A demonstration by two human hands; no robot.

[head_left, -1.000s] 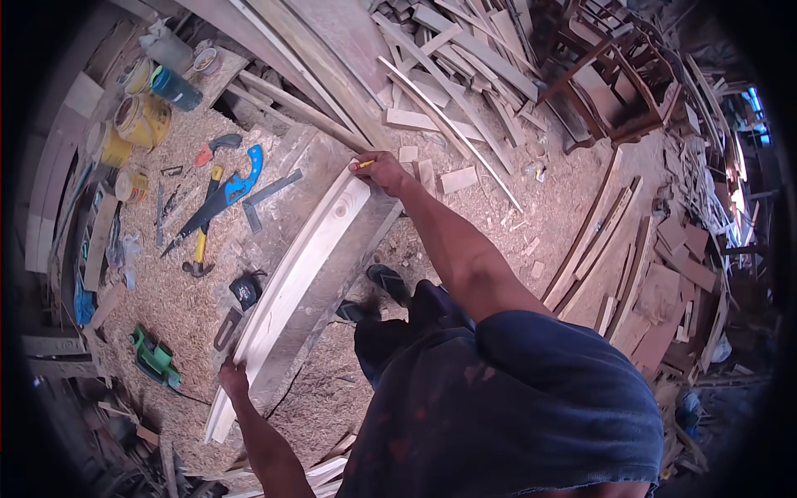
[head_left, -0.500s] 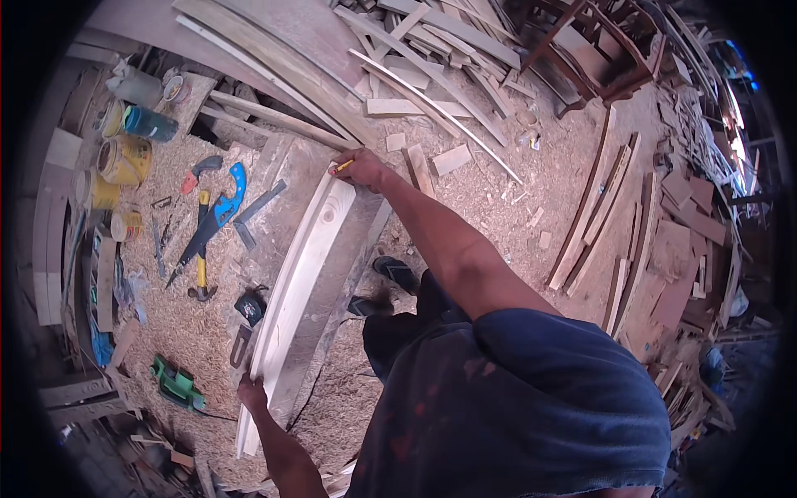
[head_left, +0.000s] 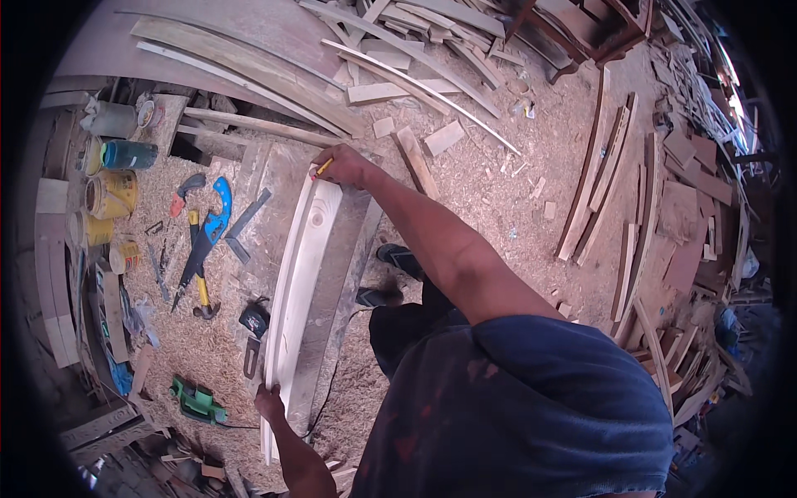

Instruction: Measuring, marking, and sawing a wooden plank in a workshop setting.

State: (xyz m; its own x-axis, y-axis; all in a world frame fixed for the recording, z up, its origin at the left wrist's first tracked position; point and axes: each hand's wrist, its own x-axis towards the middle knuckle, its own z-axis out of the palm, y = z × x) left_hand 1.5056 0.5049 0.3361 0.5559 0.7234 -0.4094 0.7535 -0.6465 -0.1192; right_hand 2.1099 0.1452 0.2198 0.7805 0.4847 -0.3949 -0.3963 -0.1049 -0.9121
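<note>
Board (head_left: 305,257) may skew if your left hand (head_left: 269,403), gripping its near end, slackens while your right hand (head_left: 345,167) pinches the pencil (head_left: 325,167).

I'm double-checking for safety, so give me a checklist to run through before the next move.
1. Left hand on the pale board, near its lower end: ok.
2. Right hand at the board's far end, holding the yellow pencil: ok.
3. Handsaw apart from the board: ok.
4. Tape measure well away from the board: not ok, it lies close beside it.
5. Electric planer unplugged: cannot tell from this view.
</note>
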